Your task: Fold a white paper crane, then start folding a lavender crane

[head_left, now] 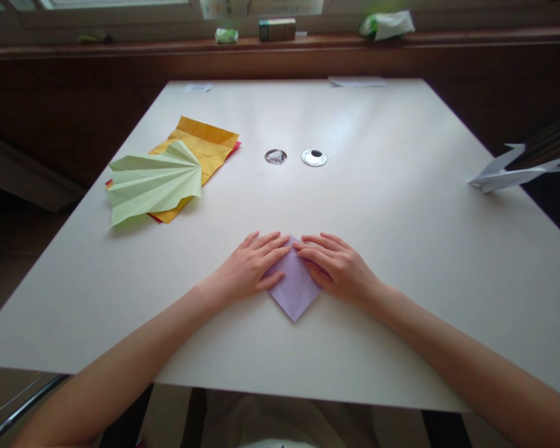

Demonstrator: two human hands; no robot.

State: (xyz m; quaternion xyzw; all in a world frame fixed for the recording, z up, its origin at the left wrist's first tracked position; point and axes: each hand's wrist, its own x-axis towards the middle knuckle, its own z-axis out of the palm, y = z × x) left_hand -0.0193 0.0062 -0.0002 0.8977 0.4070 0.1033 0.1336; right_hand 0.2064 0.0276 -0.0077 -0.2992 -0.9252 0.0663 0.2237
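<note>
A folded sheet of purple origami paper lies on the white table in front of me, shaped like a diamond with one corner towards me. My left hand rests on its left side, palm down, with the fingers stretched out and the thumb on the paper. On the right side lies my right hand, its fingers extended over the upper right edge. Fingertips of both hands come close together near the top corner. Parts of the side corners are hidden under the hands.
To the left, a pleated light green paper overlaps a yellow paper with red beneath. Two round items, one a silvery disc, sit mid-table. A white folded paper figure stands at the right edge. Small packets and a box line the sill.
</note>
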